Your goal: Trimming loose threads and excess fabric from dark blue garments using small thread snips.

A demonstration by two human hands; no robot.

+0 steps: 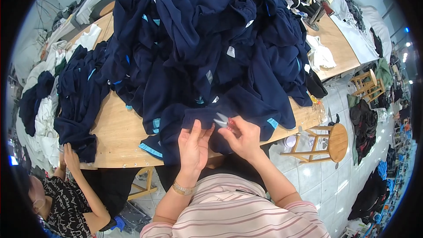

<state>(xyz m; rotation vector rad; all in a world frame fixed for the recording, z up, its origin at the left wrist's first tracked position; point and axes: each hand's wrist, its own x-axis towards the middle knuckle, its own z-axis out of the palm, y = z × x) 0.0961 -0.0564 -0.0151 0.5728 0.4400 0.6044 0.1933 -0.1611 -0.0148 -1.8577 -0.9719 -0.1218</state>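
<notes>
A big heap of navy blue garments (185,39) with light blue trim covers the wooden table in front of me. My left hand (194,145), palm turned up, pinches the near edge of a navy garment (198,115) between thumb and fingers. Just right of it, my right hand (242,135) grips a pair of thread snips (221,120). The blades point up and left, close to the cloth by my left fingertips. Whether they touch a thread is too small to see.
At the left, another person's hands (69,158) handle a navy garment (79,92) on the same wooden table (119,123). A wooden stool (338,143) stands right of the table's front edge. A white cloth (320,53) and a tape dispenser (318,15) lie at the far right.
</notes>
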